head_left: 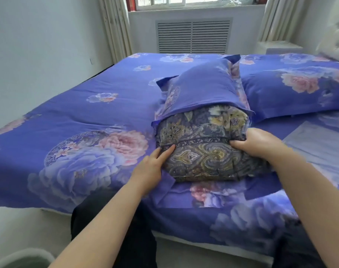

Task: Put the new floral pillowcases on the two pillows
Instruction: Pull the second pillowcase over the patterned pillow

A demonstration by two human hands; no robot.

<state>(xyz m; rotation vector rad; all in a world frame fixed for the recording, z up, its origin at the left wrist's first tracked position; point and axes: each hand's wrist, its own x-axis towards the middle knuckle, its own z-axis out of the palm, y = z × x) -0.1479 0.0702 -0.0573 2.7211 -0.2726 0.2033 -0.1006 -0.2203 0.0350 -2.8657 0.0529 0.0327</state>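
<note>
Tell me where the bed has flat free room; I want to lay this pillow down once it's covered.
Freest: the quilt left of the half-covered pillow, out to the wall-side edge. A narrow strip runs between that pillow and the near bed edge. The right is crowded: the finished pillow and a pale folded cloth beside the right hand.

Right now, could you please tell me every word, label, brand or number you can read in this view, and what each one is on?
None: no readable text shows anywhere in the head view.
The blue floral pillowcase, the dark paisley pillow and the bedspread carry printed patterns only, no lettering.
The vent grille under the window bears no label.
The pale folded sheet at right shows no print that I can make out.
</note>
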